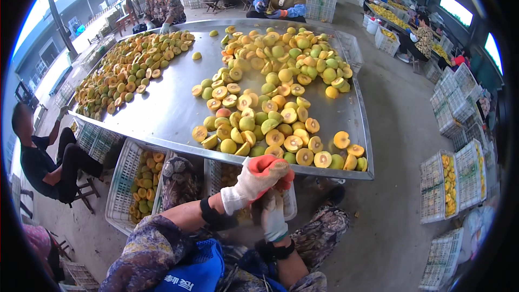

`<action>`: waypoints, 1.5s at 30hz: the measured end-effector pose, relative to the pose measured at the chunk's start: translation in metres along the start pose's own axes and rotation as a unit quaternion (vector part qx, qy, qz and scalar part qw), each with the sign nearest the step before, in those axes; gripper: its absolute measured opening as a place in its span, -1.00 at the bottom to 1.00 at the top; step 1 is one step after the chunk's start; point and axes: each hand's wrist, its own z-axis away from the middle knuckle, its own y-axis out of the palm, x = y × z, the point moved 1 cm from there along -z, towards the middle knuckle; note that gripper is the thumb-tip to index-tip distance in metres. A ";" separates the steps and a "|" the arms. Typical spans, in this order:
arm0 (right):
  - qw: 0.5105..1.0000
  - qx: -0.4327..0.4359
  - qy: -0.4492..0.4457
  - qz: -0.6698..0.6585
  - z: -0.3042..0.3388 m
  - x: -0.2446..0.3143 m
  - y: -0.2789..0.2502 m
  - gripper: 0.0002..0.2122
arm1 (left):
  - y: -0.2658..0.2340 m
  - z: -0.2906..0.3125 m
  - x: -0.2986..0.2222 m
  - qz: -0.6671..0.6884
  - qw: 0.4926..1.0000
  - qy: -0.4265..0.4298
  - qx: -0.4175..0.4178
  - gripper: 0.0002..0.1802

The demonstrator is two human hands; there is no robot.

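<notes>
My left hand (257, 179), in a white knit glove with a red-orange coated palm, is closed just off the near edge of the metal table (162, 112). What it holds, if anything, is hidden. Right below and against it is my right hand (274, 215), in a pale glove with a teal cuff; its fingers are covered by the left hand. Yellow-green halved peaches (274, 137), some cut face up with brown hollows, are heaped on the table beyond my hands. Under my hands stands a white plastic crate (213, 175) with fruit inside.
Another pile of halves (132, 70) covers the table's left side. A white crate of fruit (121, 194) stands by my left knee. A person in dark clothes (51, 157) sits at the left, two more across the table. Stacked crates (432, 186) line the right side.
</notes>
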 end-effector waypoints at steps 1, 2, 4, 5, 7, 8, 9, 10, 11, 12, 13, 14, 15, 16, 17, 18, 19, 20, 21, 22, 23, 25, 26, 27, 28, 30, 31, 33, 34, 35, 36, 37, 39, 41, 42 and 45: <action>0.997 0.025 0.061 -0.049 -0.002 0.000 -0.001 -0.52 | 0.002 -0.001 -0.001 0.047 0.998 -0.044 -0.027 -0.69; 0.997 0.022 0.060 -0.049 -0.004 0.001 -0.002 -0.52 | 0.003 -0.002 0.002 0.034 0.998 -0.025 -0.039 -0.70; 0.998 0.025 0.015 -0.048 -0.007 0.007 -0.002 -0.54 | 0.003 -0.004 0.001 0.027 0.999 -0.012 -0.024 -0.71; 0.998 0.022 0.016 -0.048 -0.010 0.008 -0.004 -0.54 | 0.002 -0.004 0.000 0.019 1.000 0.002 -0.013 -0.72; 0.998 0.059 -0.005 -0.023 -0.015 0.013 -0.008 -0.58 | -0.010 -0.012 -0.002 -0.119 0.988 0.097 0.017 -0.73; 0.998 0.059 -0.004 -0.023 -0.016 0.015 -0.007 -0.58 | -0.013 -0.014 -0.004 -0.255 0.947 0.192 0.044 -0.73; 0.999 0.042 -0.019 -0.017 -0.016 0.020 -0.004 -0.59 | -0.013 -0.015 -0.003 -0.255 0.947 0.192 0.043 -0.73; 0.999 0.021 -0.036 -0.009 -0.016 0.024 -0.004 -0.59 | -0.011 -0.017 -0.003 -0.240 0.949 0.201 0.040 -0.73; 0.999 0.018 -0.038 -0.009 -0.017 0.019 -0.007 -0.59 | -0.009 -0.019 -0.004 -0.224 0.951 0.210 0.036 -0.73; 0.999 0.034 -0.013 -0.024 -0.018 0.010 -0.011 -0.61 | -0.009 -0.021 -0.006 -0.223 0.951 0.211 0.039 -0.73; 0.998 0.048 0.010 -0.038 -0.019 0.010 -0.014 -0.63 | -0.009 -0.023 -0.008 -0.251 0.937 0.236 0.060 -0.73; 0.998 0.042 0.007 -0.035 -0.019 0.012 -0.016 -0.63 | -0.008 -0.026 -0.010 -0.278 0.921 0.262 0.082 -0.73; 0.997 0.049 -0.015 -0.057 -0.017 0.016 -0.017 -0.64 | -0.007 -0.026 -0.013 -0.274 0.920 0.266 0.089 -0.73; 0.995 0.053 -0.039 -0.077 -0.017 0.022 -0.017 -0.65 | -0.003 -0.024 -0.018 -0.269 0.926 0.247 0.092 -0.74; 0.987 0.002 -0.150 0.053 -0.020 -0.018 -0.025 -0.66 | 0.008 -0.027 -0.019 -0.258 0.932 0.231 0.111 -0.75; 0.986 0.001 -0.162 0.048 -0.025 -0.038 -0.015 -0.67 | 0.002 -0.032 0.001 -0.143 0.962 0.213 0.096 -0.75; 0.984 -0.009 -0.172 0.045 -0.029 -0.046 -0.015 -0.69 | 0.003 -0.032 0.005 -0.103 0.976 0.172 0.085 -0.72; 0.989 0.021 -0.136 0.061 -0.030 -0.024 -0.016 -0.69 | 0.000 -0.030 0.002 -0.082 0.992 0.082 0.053 -0.68; 0.991 0.056 -0.100 0.072 -0.029 0.005 -0.011 -0.70 | -0.001 -0.027 -0.004 -0.015 0.999 0.032 0.035 -0.62; 0.995 0.026 -0.077 0.064 -0.023 0.019 -0.006 -0.70 | 0.000 -0.028 -0.007 -0.003 0.999 0.011 0.038 -0.60; 0.997 0.002 -0.058 0.051 -0.023 0.028 0.000 -0.70 | -0.002 -0.029 -0.006 -0.023 0.999 0.011 0.038 -0.61; 1.000 0.012 -0.007 0.012 -0.025 0.021 -0.004 -0.72 | 0.006 -0.025 -0.010 -0.030 0.999 -0.003 0.019 -0.61; 0.998 0.028 -0.019 -0.057 -0.028 0.018 -0.005 -0.72 | 0.008 -0.028 -0.007 -0.030 0.999 0.027 0.033 -0.60; 0.991 0.047 -0.032 -0.125 -0.030 0.015 -0.006 -0.72 | 0.009 -0.030 -0.006 -0.031 0.998 0.026 0.044 -0.60; 0.982 0.040 -0.011 -0.186 -0.030 0.022 -0.004 -0.80 | 0.009 -0.031 -0.004 -0.042 0.996 0.052 0.056 -0.59; 0.992 0.021 -0.065 -0.104 -0.030 0.024 -0.005 -0.80 | 0.010 -0.032 -0.007 -0.065 0.990 0.095 0.080 -0.52; 0.993 0.005 -0.113 -0.020 -0.030 0.024 -0.007 -0.79 | 0.010 -0.033 -0.007 -0.065 0.990 0.091 0.085 -0.52; 0.993 0.007 -0.105 -0.043 -0.034 0.016 -0.009 -0.79 | 0.013 -0.037 -0.005 -0.094 0.984 0.121 0.094 -0.59; 0.993 0.015 -0.099 -0.066 -0.037 0.012 -0.012 -0.79 | 0.019 -0.037 -0.007 -0.085 0.986 0.114 0.085 -0.58; 0.991 0.027 -0.092 -0.091 -0.039 0.016 -0.012 -0.78 | 0.019 -0.037 -0.007 -0.085 0.986 0.113 0.087 -0.58; 0.991 0.038 -0.131 -0.014 -0.037 0.022 -0.018 -0.78 | 0.020 -0.037 -0.006 -0.067 0.988 0.114 0.078 -0.58; 0.991 0.033 -0.132 -0.014 -0.038 0.016 -0.018 -0.78 | 0.020 -0.037 -0.005 -0.050 0.990 0.115 0.071 -0.58; 0.985 0.048 -0.052 -0.160 -0.043 0.001 -0.016 -0.77 | 0.021 -0.039 -0.005 -0.051 0.989 0.110 0.082 -0.60; 0.994 0.024 -0.087 -0.058 -0.039 0.017 -0.015 -0.76 | 0.016 -0.040 -0.006 -0.087 0.987 0.109 0.085 -0.61; 0.991 0.002 -0.123 0.043 -0.039 0.022 -0.015 -0.75 | 0.016 -0.041 -0.005 -0.089 0.987 0.106 0.078 -0.61; 0.997 -0.013 -0.070 -0.027 -0.036 0.019 -0.014 -0.75 | 0.027 -0.037 -0.008 -0.084 0.987 0.120 0.065 -0.62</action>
